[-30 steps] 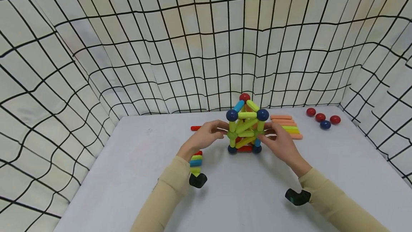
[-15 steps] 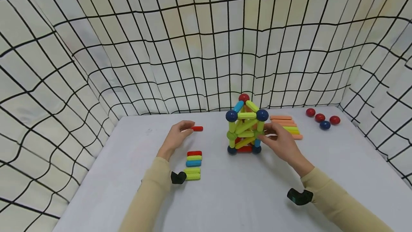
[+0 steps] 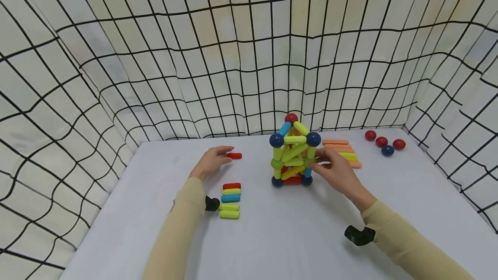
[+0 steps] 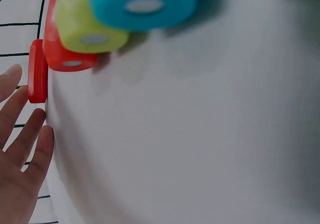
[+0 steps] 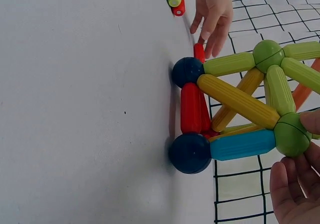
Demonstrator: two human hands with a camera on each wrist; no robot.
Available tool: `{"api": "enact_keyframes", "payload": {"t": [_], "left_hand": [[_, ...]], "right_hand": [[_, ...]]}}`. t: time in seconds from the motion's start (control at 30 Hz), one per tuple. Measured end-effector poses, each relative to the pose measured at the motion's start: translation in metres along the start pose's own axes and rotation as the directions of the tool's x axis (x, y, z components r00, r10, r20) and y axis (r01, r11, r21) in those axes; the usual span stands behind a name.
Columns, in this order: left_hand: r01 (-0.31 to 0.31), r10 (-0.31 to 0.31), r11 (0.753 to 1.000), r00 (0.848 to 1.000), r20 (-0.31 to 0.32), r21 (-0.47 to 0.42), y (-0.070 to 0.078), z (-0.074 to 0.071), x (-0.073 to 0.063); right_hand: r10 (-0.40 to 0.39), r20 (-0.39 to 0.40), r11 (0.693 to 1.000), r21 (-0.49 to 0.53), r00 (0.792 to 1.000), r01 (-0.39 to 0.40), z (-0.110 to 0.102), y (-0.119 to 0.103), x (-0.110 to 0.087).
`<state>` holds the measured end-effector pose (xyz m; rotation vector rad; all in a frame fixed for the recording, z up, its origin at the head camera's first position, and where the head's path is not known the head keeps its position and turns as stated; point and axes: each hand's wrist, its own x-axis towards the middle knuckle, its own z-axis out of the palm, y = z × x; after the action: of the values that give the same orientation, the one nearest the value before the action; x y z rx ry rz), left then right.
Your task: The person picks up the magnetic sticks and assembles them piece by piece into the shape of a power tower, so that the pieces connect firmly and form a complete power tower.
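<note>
A tower of magnetic rods and balls [image 3: 294, 140] stands on the white table, with a red ball [image 3: 291, 118] at its peak and dark blue balls at its base. My right hand [image 3: 337, 175] grips its right side, thumb and fingers around a green ball [image 5: 292, 135] at mid-height. To the left, my left hand [image 3: 210, 163] reaches over the table, its fingertips right beside a lone red magnetic rod [image 3: 234, 156]. In the left wrist view those fingers are spread and loosely extended next to that red rod [image 4: 38, 71].
Nearer me on the left lies a column of red, yellow-green and blue rods [image 3: 231, 198]. Orange and yellow rods [image 3: 336, 142] lie behind my right hand. Several red balls [image 3: 398, 144] and a blue ball [image 3: 387, 150] sit at the back right. Black netting [image 3: 241, 70] rises behind the table.
My left hand has left the tower's side and moved left to the lone red rod, uncovering the column of rods. My right hand stays on the tower.
</note>
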<state>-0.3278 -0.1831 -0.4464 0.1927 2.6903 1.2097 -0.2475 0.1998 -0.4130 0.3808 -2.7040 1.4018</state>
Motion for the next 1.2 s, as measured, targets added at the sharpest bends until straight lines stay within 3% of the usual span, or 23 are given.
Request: {"api": "enact_keyframes", "payload": {"t": [0.2, 0.37, 0.5, 0.57, 0.67, 0.77, 0.87, 1.2], "left_hand": [[0.015, -0.012, 0.992, 1.0, -0.022, 0.124, 0.007, 0.007, 0.008], [-0.008, 0.007, 0.987, 1.0, 0.007, 0.16, 0.018, -0.001, 0.004], [-0.058, 0.058, 0.998, 0.998, -0.009, -0.009, 0.045, -0.011, -0.004], [-0.11, 0.107, 0.985, 0.994, -0.03, -0.136, 0.065, -0.011, -0.012], [-0.209, 0.198, 0.928, 0.978, -0.065, -0.308, 0.098, -0.007, -0.027], [-0.291, 0.277, 0.863, 0.956, -0.095, -0.412, 0.128, 0.001, -0.041], [-0.348, 0.33, 0.829, 0.936, -0.12, -0.438, 0.145, 0.008, -0.047], [-0.404, 0.395, 0.806, 0.911, -0.116, -0.433, 0.16, 0.019, -0.045]], "right_hand": [[-0.009, 0.003, 1.0, 0.008, 1.0, 0.009, -0.001, 0.0, 0.002], [-0.008, 0.006, 1.0, 0.003, 1.0, 0.008, -0.001, 0.001, 0.002], [-0.003, 0.006, 1.0, -0.005, 1.0, 0.003, -0.002, 0.001, 0.001], [-0.002, 0.007, 1.0, -0.006, 1.0, 0.002, -0.002, 0.002, 0.001], [-0.003, 0.01, 1.0, -0.002, 1.0, 0.003, -0.001, 0.001, 0.002], [-0.006, 0.007, 1.0, 0.001, 1.0, 0.006, -0.001, 0.0, 0.002], [-0.009, 0.001, 1.0, -0.003, 1.0, 0.009, -0.001, -0.001, 0.002], [-0.005, 0.009, 1.0, -0.004, 1.0, 0.005, 0.0, 0.001, 0.002]]}}
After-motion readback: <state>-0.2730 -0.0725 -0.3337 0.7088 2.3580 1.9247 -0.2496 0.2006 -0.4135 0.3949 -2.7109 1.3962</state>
